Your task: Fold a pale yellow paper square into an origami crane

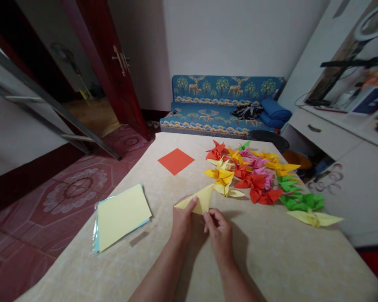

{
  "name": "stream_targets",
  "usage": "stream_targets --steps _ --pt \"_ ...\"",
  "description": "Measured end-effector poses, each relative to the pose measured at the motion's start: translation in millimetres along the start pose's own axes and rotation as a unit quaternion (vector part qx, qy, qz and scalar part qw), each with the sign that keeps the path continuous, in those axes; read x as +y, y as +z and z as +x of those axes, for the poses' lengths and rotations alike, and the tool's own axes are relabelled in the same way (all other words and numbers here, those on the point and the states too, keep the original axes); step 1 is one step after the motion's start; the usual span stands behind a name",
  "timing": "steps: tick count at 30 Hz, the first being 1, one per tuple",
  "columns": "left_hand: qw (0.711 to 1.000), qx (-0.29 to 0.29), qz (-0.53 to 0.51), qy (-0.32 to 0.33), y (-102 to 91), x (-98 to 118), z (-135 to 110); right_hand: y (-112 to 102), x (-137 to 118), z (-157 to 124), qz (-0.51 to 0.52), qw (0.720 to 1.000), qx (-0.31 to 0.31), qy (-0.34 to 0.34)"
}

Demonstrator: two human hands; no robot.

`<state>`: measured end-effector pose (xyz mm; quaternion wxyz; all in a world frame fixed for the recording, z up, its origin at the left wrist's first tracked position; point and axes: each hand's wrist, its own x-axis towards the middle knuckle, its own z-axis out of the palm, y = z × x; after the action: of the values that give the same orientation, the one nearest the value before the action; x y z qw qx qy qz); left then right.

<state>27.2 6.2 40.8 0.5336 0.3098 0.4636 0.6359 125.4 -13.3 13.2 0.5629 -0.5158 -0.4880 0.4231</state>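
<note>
A pale yellow sheet of origami paper, folded into a triangle, is held above the table between both hands. My left hand grips its left side, thumb on top and fingers underneath. At its lower right corner, my right hand pinches the paper between thumb and fingertips. Beyond the hands a red square of paper lies flat. To the right are several folded paper flowers in red, orange, pink, green and pale yellow; a red one and a pale yellow one lie closest to the hands.
A stack of pale yellow paper in a clear wrapper rests on the table's left side. The cloth-covered table extends toward a blue patterned sofa. A white cabinet stands at right, a metal ladder at left.
</note>
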Motion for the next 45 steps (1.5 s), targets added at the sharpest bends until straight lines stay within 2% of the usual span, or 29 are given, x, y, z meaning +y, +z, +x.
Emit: stream_targets --steps 3,6,9,12,15,20,24,29,32,34,36,41,43,45 --pt "0.998 -0.047 0.032 0.026 2.3 4.7 -3.9 -0.8 -2.5 2.0 0.033 0.999 0.019 0.013" --pt "0.996 -0.078 0.030 0.020 3.6 5.4 -6.5 -3.7 -7.0 1.9 0.047 0.998 0.029 0.024" --pt "0.998 -0.064 0.004 -0.003 3.7 1.7 -6.2 -7.1 -10.2 0.7 0.039 0.999 0.031 0.019" --pt "0.999 -0.023 -0.022 -0.016 2.9 -2.8 -4.6 -9.0 -10.0 0.1 0.034 0.999 0.008 0.008" --pt "1.000 -0.010 -0.021 -0.017 1.8 -4.5 -4.1 -8.4 -7.4 -0.2 0.040 0.999 -0.008 0.010" --pt "0.999 -0.033 -0.006 -0.008 2.9 -5.6 -6.3 -2.9 -4.1 -0.6 0.052 0.998 -0.009 0.032" --pt "0.997 -0.066 0.002 -0.031 6.1 -10.2 -9.7 0.2 -4.2 -0.2 0.051 0.998 -0.001 0.037" --pt "0.999 0.003 -0.036 -0.025 8.0 -14.3 -11.1 1.9 -4.1 -3.0 0.065 0.997 -0.037 0.036" --pt "0.995 0.032 -0.071 -0.059 7.6 -15.4 -8.7 3.4 -2.2 -5.7 0.055 0.997 -0.050 0.035" --pt "0.992 0.052 -0.082 -0.076 7.6 -15.9 -6.8 3.6 -0.1 -6.0 0.043 0.998 -0.038 0.026" --pt "0.993 0.034 -0.087 -0.076 8.3 -15.6 -5.7 2.9 2.6 -4.2 0.045 0.999 -0.001 0.015" --pt "0.994 -0.103 -0.022 -0.023 11.2 -14.4 -7.0 0.0 10.9 3.5 0.099 0.989 0.106 0.021" --pt "0.993 -0.117 0.006 -0.023 11.1 -16.2 -6.8 -0.5 11.8 3.8 0.107 0.988 0.106 0.019" --pt "0.994 -0.102 0.010 -0.024 9.8 -18.9 -4.8 -1.1 9.6 1.9 0.121 0.990 0.075 0.010"
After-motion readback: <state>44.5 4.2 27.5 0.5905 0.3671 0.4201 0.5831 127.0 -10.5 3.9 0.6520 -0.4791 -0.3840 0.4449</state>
